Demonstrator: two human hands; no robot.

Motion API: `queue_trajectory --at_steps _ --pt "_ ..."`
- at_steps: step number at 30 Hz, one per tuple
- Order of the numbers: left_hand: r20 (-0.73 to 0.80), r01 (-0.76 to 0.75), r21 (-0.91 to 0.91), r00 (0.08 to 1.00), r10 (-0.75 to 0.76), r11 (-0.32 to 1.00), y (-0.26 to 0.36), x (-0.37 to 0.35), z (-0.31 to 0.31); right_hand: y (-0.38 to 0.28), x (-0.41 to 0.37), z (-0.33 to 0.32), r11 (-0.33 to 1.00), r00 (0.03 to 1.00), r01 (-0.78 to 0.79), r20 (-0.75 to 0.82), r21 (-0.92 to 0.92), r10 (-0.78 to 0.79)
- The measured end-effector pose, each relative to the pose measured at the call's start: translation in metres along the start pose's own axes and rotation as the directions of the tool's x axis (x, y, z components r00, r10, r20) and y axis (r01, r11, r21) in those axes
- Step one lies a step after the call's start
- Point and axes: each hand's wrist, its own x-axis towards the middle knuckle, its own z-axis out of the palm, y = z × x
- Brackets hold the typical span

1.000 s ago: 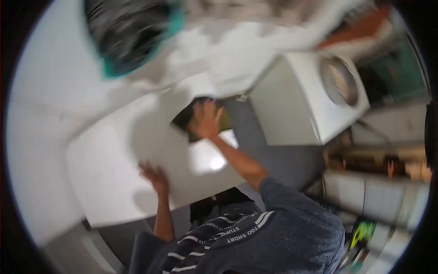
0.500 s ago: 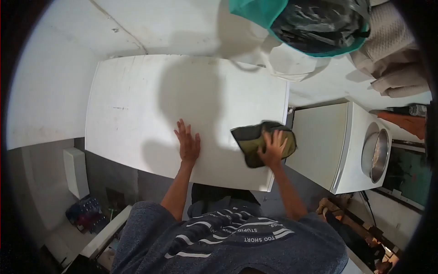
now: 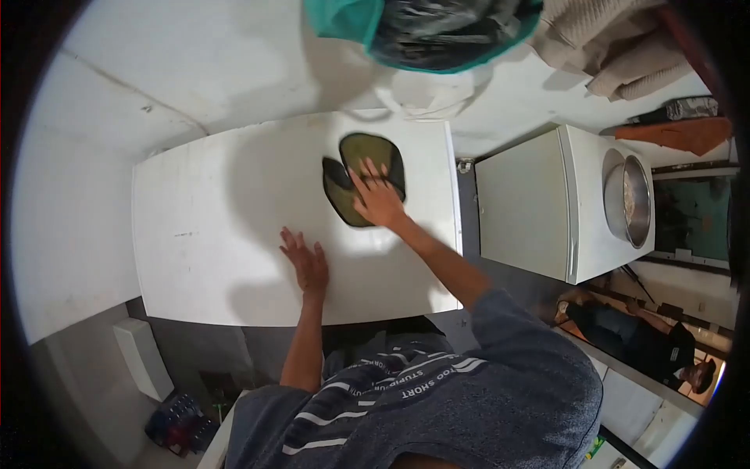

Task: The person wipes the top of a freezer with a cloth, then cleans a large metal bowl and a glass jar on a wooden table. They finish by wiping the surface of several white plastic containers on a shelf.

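Observation:
An olive-green cloth (image 3: pixel 353 205) with dark edges lies on the white tabletop (image 3: pixel 187 266), toward its far right part. My right hand (image 3: pixel 379 199) presses on top of the cloth, fingers stretched out and spread over it. Part of the cloth is hidden under the palm. Nearer to me and further left, my left hand (image 3: pixel 307 266) is at the tabletop with its fingers apart and nothing in them.
Beside the table on the right stands a white cabinet (image 3: pixel 523 207) with a metal bowl (image 3: pixel 639 202) on it. A teal bag with black lining (image 3: pixel 449 35) hangs above the far edge. Another person (image 3: pixel 625 336) is at the lower right.
My right hand has slid the cloth from the table's near right corner to the far side, leftward. My left hand stays open near the tabletop. The camera view has shifted.

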Motion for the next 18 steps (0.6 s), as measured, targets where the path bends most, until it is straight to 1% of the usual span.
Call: queue_trajectory --at_steps 1,3,4,5,6,7,9,10,12,14,15,16,18 --pt "-0.007 0.012 0.005 1.000 -0.012 1.000 -0.001 0.000 0.000 -0.010 -0.024 -0.005 0.999 1.000 0.017 -0.010 0.032 -0.016" --pt "-0.016 -0.008 -0.026 1.000 0.008 1.000 -0.004 0.000 0.002 -0.028 -0.066 -0.020 0.996 0.999 -0.012 -0.036 0.088 0.015" --pt "-0.027 0.019 -0.014 0.999 -0.019 1.000 -0.004 -0.002 0.004 -0.034 -0.083 -0.023 0.997 0.998 -0.065 -0.018 0.046 0.066" --pt "-0.039 0.033 -0.138 0.998 -0.039 0.990 -0.005 -0.002 0.005 -0.040 -0.096 -0.025 0.994 0.994 -0.110 -0.004 0.006 0.110" --pt "-0.053 0.041 -0.257 0.997 -0.056 0.966 -0.015 -0.001 -0.002 -0.045 -0.108 -0.025 0.989 0.989 -0.147 0.006 0.005 0.147" --pt "-0.070 0.057 -0.236 0.995 -0.075 0.970 -0.030 0.002 -0.013 -0.047 -0.113 -0.024 0.982 0.982 -0.189 0.009 0.004 0.189" --pt "-0.074 0.125 -0.254 0.986 -0.148 0.959 -0.053 0.009 -0.035 -0.053 -0.109 -0.027 0.963 0.962 -0.263 0.060 -0.065 0.266" --pt "-0.073 0.154 -0.278 0.981 -0.181 0.948 -0.066 0.013 -0.043 -0.057 -0.103 -0.027 0.964 0.964 -0.255 0.062 -0.069 0.260" --pt "-0.181 0.134 -0.127 0.971 -0.155 0.983 -0.125 0.027 -0.073 -0.062 -0.095 -0.028 0.948 0.951 -0.306 0.021 -0.085 0.309" --pt "-0.244 0.202 -0.040 0.948 -0.206 0.979 -0.184 0.041 -0.107 -0.062 -0.084 -0.026 0.937 0.941 -0.334 0.020 -0.106 0.337" --pt "-0.242 0.203 -0.042 0.948 -0.207 0.978 -0.204 0.047 -0.116 -0.057 -0.074 -0.023 0.927 0.933 -0.354 0.013 -0.122 0.359" --pt "-0.242 0.245 -0.061 0.937 -0.252 0.968 -0.221 0.052 -0.123 -0.048 -0.063 -0.019 0.927 0.934 -0.353 0.015 -0.123 0.357" --pt "-0.234 0.327 -0.091 0.911 -0.340 0.940 -0.247 0.055 -0.135 -0.025 -0.037 -0.002 0.894 0.911 -0.412 -0.076 -0.179 0.405"
